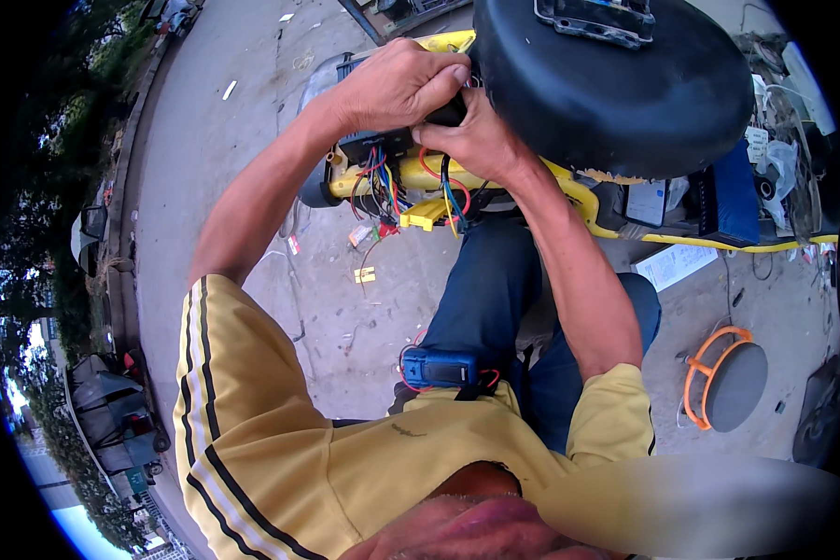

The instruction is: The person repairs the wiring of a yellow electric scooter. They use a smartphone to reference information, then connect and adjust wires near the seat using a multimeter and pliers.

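Note:
Both hands work close together at the yellow scooter frame (345,180), beside the black seat (616,93). My left hand (397,86) is closed, thumb over the curled fingers, its fingertips partly hidden by the seat edge. My right hand (481,135) pinches a black part (450,114), whose kind I cannot make out. Just below the hands, several coloured wires (378,177) hang from a black box (375,143). A yellow connector (423,216) dangles among them, with a red cable (469,196) looping nearby.
A blue multimeter (441,369) with red leads rests at my waist. On the right stand an orange-framed round stool (733,383) and a blue box (726,196) on the scooter's floorboard. A white printed box (674,265) lies beside it. Litter dots the pavement (224,140).

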Demonstrator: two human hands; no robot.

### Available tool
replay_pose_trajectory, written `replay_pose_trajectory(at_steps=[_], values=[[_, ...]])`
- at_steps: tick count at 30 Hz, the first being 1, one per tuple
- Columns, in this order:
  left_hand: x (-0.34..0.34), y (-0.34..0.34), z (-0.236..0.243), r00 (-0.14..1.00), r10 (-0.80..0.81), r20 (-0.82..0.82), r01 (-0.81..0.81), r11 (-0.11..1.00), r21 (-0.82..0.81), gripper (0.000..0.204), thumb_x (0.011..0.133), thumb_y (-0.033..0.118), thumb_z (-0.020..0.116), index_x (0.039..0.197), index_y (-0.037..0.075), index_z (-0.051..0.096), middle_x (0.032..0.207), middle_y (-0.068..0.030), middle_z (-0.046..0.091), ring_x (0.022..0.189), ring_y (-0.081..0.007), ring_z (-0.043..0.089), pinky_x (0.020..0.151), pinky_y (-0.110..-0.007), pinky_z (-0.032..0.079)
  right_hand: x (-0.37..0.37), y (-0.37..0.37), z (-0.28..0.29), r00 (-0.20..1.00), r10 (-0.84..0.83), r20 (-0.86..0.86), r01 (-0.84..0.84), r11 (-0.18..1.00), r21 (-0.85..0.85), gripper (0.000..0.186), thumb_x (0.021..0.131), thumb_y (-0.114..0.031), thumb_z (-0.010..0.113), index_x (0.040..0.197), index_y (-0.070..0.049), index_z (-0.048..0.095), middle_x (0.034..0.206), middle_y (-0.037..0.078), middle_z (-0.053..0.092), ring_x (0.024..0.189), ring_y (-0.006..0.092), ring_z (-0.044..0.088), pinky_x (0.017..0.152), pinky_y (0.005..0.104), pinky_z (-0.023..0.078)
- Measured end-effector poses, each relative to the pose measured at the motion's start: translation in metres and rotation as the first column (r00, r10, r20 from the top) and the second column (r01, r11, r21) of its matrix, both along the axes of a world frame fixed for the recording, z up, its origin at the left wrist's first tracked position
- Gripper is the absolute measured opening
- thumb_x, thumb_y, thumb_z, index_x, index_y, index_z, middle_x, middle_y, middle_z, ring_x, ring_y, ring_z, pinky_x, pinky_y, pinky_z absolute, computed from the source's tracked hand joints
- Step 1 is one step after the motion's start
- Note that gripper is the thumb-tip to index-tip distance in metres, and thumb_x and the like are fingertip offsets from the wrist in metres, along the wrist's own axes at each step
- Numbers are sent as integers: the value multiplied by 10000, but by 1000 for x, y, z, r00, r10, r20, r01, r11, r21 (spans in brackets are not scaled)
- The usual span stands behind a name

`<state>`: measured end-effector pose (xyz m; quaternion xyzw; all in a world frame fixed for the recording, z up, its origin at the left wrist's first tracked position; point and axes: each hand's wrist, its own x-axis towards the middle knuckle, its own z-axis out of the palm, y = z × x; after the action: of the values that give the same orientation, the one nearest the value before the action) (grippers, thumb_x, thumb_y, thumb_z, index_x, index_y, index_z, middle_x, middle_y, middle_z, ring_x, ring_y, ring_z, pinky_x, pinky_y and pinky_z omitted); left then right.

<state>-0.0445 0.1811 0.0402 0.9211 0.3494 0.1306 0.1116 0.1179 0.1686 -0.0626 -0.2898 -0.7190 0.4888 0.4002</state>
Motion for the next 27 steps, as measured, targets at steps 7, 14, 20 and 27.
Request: replay_pose_trajectory(at_steps=[7, 14, 20, 27], values=[[-2, 5, -1, 999, 49, -6, -49, 997, -53, 387, 1090, 306, 406, 905, 13, 578, 692, -226, 531, 648, -436, 533, 636, -481, 449, -3, 3, -6, 997, -51, -56, 54, 998, 45, 366, 773, -223, 825, 1041, 12, 745, 964, 97, 751, 965, 175, 695, 917, 342, 528], [-12, -2, 1, 991, 120, -57, -118, 992, 36, 293, 1072, 286, 496, 967, 28, 587, 785, -216, 608, 748, -447, 591, 692, -495, 470, -1, 1, 9, 1000, -15, -24, 13, 998, -57, 386, 787, -205, 832, 1084, 16, 721, 991, 89, 739, 965, 171, 692, 911, 349, 525], [-8, -21, 31, 966, 132, -221, -122, 991, 60, 305, 963, 298, 691, 1100, 43, 595, 1002, -182, 696, 964, -427, 657, 823, -471, 514, -16, 2, -2, 970, -40, -240, 48, 998, 28, 351, 839, -144, 792, 1131, 19, 684, 957, 126, 734, 900, 234, 717, 824, 383, 555], [8, -45, 49, 916, 287, -280, -285, 957, 48, 432, 901, 314, 744, 1167, 20, 574, 1068, -216, 701, 1048, -434, 652, 889, -484, 515, -12, -18, 10, 930, -328, -162, 366, 859, 357, 409, 837, -162, 779, 1198, -19, 653, 1013, 203, 711, 945, 386, 695, 829, 437, 560]])
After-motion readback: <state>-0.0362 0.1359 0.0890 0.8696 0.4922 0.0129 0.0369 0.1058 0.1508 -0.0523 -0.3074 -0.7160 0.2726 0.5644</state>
